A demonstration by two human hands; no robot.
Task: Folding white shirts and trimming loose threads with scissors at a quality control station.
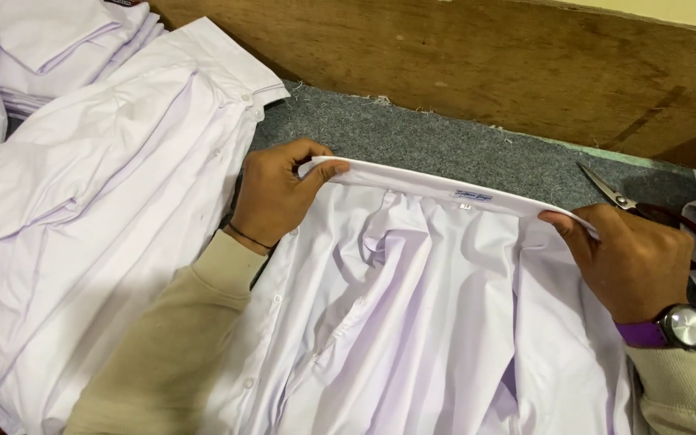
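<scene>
Left of the white shirt [412, 322] lies a stack of folded shirts [82, 201]. My left hand [275, 193] pinches one end of the shirt's collar [445, 187], my right hand [630, 262] pinches the other end; scissors [618, 193] lie on the grey surface [445, 145] beyond it.

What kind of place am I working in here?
Probably a garment finishing or tailoring workbench. Both hands, left hand and right hand, stretch the collar of a white cotton shirt; a stack of white folded shirts lies left, metal scissors on grey felt table covering.
</scene>
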